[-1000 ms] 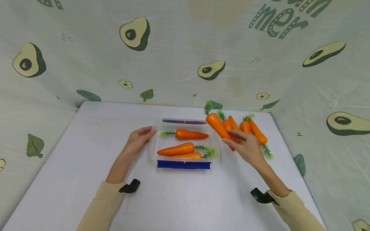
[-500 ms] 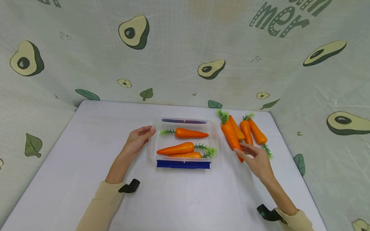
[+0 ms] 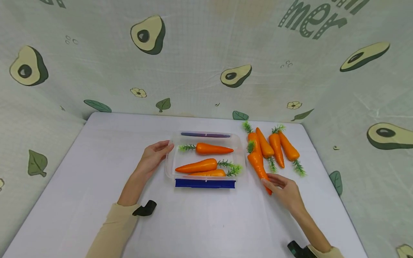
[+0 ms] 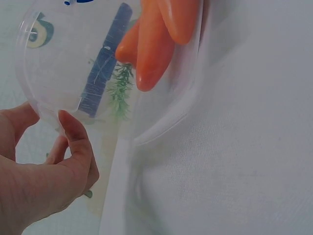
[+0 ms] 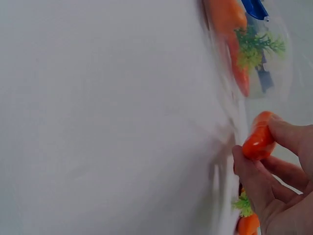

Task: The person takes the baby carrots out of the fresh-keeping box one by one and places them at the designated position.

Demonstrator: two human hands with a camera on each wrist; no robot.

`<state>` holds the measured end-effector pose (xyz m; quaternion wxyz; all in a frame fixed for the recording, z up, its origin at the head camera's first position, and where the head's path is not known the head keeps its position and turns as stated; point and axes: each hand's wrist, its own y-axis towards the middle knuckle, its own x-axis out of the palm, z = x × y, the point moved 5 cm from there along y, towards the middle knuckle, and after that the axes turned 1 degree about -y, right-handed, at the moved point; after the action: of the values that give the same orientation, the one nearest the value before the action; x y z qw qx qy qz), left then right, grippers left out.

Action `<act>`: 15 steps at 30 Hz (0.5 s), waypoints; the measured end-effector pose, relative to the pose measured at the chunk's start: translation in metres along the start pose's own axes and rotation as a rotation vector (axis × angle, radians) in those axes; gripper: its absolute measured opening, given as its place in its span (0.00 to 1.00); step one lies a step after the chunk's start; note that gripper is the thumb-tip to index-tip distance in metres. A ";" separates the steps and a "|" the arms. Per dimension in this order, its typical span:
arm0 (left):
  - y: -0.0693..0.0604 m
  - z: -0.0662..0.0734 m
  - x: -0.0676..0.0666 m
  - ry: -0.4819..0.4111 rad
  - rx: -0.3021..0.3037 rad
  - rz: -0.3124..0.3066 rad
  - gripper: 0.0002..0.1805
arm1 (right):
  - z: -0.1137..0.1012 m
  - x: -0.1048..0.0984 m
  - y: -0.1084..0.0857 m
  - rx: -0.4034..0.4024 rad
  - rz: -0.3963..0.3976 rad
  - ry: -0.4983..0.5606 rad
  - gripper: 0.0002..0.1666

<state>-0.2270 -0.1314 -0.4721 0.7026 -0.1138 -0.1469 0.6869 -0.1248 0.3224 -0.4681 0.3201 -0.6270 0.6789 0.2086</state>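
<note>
My left hand pinches the left rim of a clear plastic container with blue side clips. Inside it lie an upper carrot with its leaves to the left, a middle carrot with leaves to the right, and a lower carrot partly behind the front wall. To the right of the container, my right hand pinches the narrow end of another carrot. Its leafy end points away from me and overlaps a carrot behind it. In the right wrist view, thumb and fingers grip this orange carrot.
Several loose carrots with green tops lie at the back right of the white table. A blue clip flap hangs open along the container's front. An avocado-print cloth rises behind and beside the table.
My right hand, with the carrot, has moved right and nearer to me, from beside the container's right edge. The left hand and the container have stayed in place.
</note>
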 end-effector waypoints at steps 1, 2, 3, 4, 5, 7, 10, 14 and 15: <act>0.000 0.000 0.000 -0.002 0.000 -0.001 0.34 | 0.001 0.001 0.000 0.005 -0.001 -0.004 0.35; 0.000 0.000 0.000 -0.003 0.001 -0.001 0.34 | 0.001 0.002 -0.001 0.009 -0.003 -0.009 0.35; 0.001 0.000 0.000 -0.005 0.002 0.000 0.34 | 0.002 0.002 -0.001 0.013 -0.003 -0.015 0.35; 0.001 0.000 0.000 -0.004 0.003 -0.001 0.34 | 0.002 0.003 -0.001 0.015 -0.004 -0.022 0.35; 0.001 0.000 0.000 -0.004 0.004 0.000 0.34 | 0.003 0.004 -0.001 0.012 -0.006 -0.030 0.35; 0.001 0.000 0.000 -0.008 0.004 0.003 0.34 | 0.003 0.005 0.000 0.001 -0.005 -0.047 0.34; 0.001 -0.001 0.000 -0.004 0.004 0.008 0.34 | 0.003 0.007 0.000 -0.021 -0.010 -0.090 0.33; 0.001 -0.001 0.000 -0.004 0.006 0.011 0.33 | 0.000 0.008 0.000 -0.050 -0.008 -0.140 0.31; 0.000 -0.001 0.000 -0.004 0.006 0.011 0.34 | -0.001 0.008 0.000 -0.055 -0.010 -0.146 0.31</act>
<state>-0.2268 -0.1316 -0.4730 0.6989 -0.1110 -0.1454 0.6914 -0.1251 0.3161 -0.4728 0.3524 -0.6219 0.6448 0.2707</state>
